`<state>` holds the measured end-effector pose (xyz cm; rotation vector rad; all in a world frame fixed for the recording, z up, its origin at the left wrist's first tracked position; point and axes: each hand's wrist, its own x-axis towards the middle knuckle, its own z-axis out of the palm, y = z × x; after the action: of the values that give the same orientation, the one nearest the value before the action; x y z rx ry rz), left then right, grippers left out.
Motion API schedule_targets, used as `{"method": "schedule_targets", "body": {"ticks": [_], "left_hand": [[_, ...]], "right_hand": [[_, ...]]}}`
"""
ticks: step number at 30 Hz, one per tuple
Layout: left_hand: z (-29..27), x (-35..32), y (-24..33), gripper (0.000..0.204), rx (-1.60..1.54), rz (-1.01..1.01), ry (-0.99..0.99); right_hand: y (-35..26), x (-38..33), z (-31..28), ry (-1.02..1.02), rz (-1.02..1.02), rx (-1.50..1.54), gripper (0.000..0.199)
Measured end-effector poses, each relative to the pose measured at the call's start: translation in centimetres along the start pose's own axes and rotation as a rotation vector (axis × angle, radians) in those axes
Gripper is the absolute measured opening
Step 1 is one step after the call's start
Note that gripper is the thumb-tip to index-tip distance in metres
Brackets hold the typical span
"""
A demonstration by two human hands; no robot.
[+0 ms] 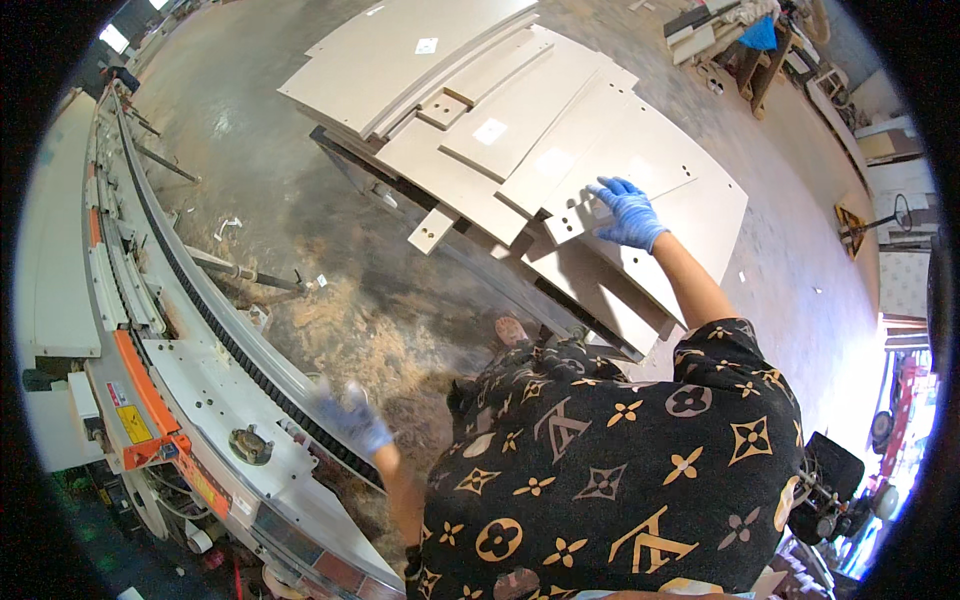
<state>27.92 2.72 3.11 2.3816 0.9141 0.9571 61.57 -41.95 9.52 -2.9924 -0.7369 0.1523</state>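
My right hand, in a blue glove, is over the stack of pale boards. Its thumb and fingers straddle a narrow pale board piece with dark holes at its end, and a shadow falls on the boards below. Part of that piece is hidden under the glove. My left hand, also blue-gloved, is smeared by motion beside the black ribbed belt of a long machine at the left. Its fingers cannot be made out. Nothing shows clearly in it.
Flat pale boards lie piled on a low dark support, with a drilled block jutting from its left edge. The machine with orange trim curves along my left. Dust covers the floor. A pallet jack stands far right.
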Motion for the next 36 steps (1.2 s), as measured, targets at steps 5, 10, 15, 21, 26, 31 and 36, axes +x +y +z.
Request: {"method": "schedule_targets", "body": {"ticks": [5, 10, 15, 21, 26, 31, 36], "left_hand": [[6.2, -0.5, 11.6, 0.042, -0.399, 0.078, -0.333], [6.5, -0.4, 17.3, 0.047, -0.418, 0.256, -0.494], [3.5, 0.8, 19.5, 0.054, -0.161, 0.445, -0.396], [-2.3, 2.0, 14.9, 0.053, 0.061, 0.303, -0.607], [-9.9, -2.6, 9.0, 0.057, 0.218, 0.126, -0.211], [-16.8, -8.9, 1.8, 0.054, 0.361, -0.291, 0.107], [-23.7, -14.1, -8.9, 0.053, 0.552, -0.522, 0.366]], "right_hand": [[4.4, 1.2, -0.1, -0.024, -0.038, 0.005, 0.069], [0.8, 1.6, -3.0, -0.165, -0.208, 0.248, 0.043], [-9.2, 1.5, -4.2, -0.06, -0.613, 0.334, 0.049], [-21.7, 3.8, -4.1, -0.246, -0.988, 0.26, 0.058], [-32.5, 2.2, -2.1, 0.011, -1.342, 0.346, 0.062], [-38.2, -1.7, 0.5, 0.129, -1.337, 0.767, 0.046], [-39.4, -3.9, 4.6, -0.209, -1.24, 0.688, 0.053]]}}
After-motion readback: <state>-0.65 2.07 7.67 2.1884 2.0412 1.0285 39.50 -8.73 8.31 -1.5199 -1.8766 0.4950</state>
